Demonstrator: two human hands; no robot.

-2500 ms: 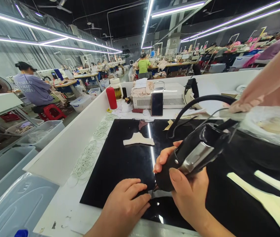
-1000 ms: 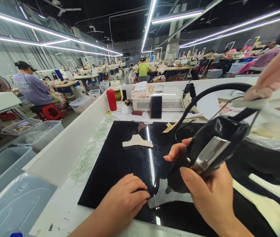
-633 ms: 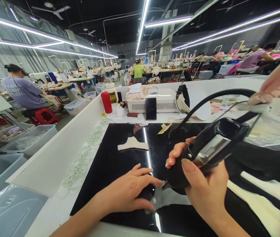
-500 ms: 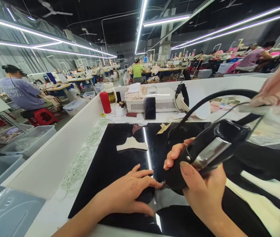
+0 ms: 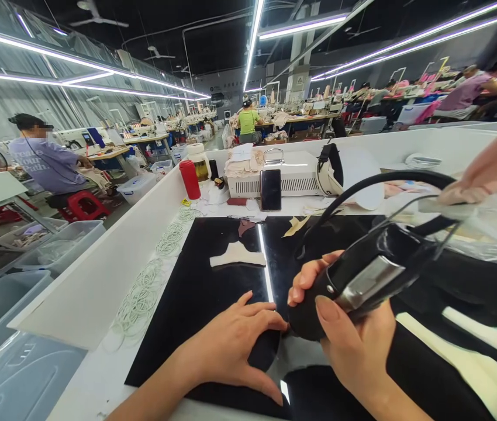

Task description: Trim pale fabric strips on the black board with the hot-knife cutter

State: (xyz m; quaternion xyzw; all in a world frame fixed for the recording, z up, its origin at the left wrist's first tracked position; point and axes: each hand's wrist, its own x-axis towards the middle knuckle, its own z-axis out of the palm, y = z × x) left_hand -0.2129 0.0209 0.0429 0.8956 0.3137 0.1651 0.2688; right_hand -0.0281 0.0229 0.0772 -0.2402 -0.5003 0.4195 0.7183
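Note:
My right hand [image 5: 358,345] is wrapped round a black hand-held device [image 5: 354,280] with a silver metal plate on its side; its exact kind is unclear. A thick black cord [image 5: 375,178] arches near its far end. The device tilts, with its rounded near end low over the glossy black board [image 5: 178,327]. My left hand [image 5: 240,345] hovers over or rests on the board, fingers spread and thumb out. Its index fingertip is close to the device's rounded end; whether they touch is hidden. A white shaped fabric piece [image 5: 237,255] lies beyond my left hand.
Another person's blurred hand [image 5: 480,175] reaches in from the right beside the cord. Pale cut strips [image 5: 450,351] lie on the right. Pale green cord loops [image 5: 143,292] line the left edge. A phone [image 5: 271,190], red cup [image 5: 189,179] and white vented box [image 5: 296,175] stand behind.
My left thumb has spread farther from the fingers. The device has shifted slightly left in my right hand's grip, and the whole view has turned a little.

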